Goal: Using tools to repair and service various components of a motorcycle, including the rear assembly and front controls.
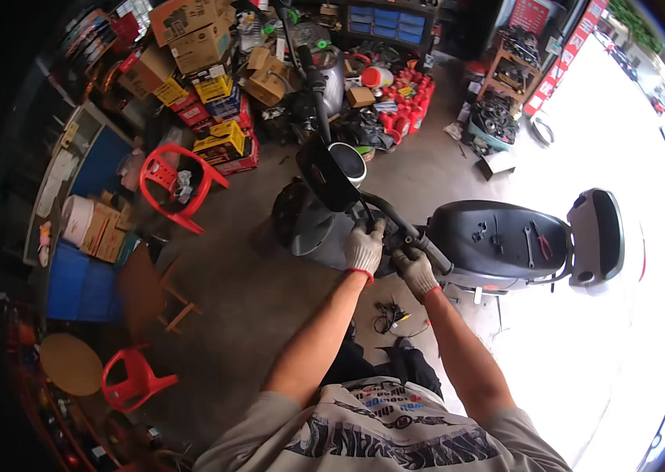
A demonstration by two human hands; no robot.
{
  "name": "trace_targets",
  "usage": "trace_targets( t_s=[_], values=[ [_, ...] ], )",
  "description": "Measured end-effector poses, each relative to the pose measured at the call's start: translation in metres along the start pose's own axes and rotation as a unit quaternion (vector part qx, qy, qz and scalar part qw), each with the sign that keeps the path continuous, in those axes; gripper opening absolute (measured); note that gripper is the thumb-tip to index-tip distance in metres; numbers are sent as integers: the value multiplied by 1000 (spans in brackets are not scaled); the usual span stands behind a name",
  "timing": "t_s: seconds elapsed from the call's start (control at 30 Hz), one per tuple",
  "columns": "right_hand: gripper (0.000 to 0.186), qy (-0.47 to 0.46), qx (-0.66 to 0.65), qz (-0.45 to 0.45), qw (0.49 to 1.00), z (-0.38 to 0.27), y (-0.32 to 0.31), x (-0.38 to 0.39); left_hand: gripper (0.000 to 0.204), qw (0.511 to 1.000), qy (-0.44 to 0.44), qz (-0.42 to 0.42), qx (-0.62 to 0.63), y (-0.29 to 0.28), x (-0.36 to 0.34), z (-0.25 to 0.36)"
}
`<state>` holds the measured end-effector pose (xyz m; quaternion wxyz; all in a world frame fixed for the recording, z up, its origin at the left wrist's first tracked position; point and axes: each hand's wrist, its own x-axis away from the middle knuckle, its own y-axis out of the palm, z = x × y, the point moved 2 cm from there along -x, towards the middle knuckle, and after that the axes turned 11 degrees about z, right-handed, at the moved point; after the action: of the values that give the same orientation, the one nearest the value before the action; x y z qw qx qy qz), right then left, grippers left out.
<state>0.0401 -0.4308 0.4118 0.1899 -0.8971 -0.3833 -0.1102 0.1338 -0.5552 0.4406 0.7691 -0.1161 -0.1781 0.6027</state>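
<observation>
A grey and black scooter stands sideways before me, its dark mirror (pixel 325 175) and curved handlebar (pixel 399 220) above the front body (pixel 313 232). My left hand (pixel 364 248), in a white knitted glove with a red cuff, is closed at dark parts below the mirror; what it grips is too hidden to name. Just right of it, my right hand (pixel 415 271), gloved alike, is closed beneath the handlebar, its fingertips on dark parts I cannot make out. Wrenches (pixel 528 244), pliers and small parts lie on the black seat (pixel 466 224). A bundle of cables (pixel 387 316) lies below on the floor.
Red plastic chairs (pixel 171 185) and a round board (pixel 70 363) are at the left. Stacked boxes (pixel 222 141), red bottles (pixel 407 102) and blue drawers (pixel 384 22) fill the back. A cluttered wooden shelf (pixel 506 79) stands beside the bright open doorway at right.
</observation>
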Motion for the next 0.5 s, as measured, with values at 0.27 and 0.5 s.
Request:
trace_targets(
  t_s=[0.27,0.5],
  values=[
    [39,12,6,31,999,-7,21,15,36,987,153,19,-43,-12,-11,-9],
    [32,-10,-17,62,998,-6,36,35,37,982,186,36,-12,-18,-5,-23]
  ],
)
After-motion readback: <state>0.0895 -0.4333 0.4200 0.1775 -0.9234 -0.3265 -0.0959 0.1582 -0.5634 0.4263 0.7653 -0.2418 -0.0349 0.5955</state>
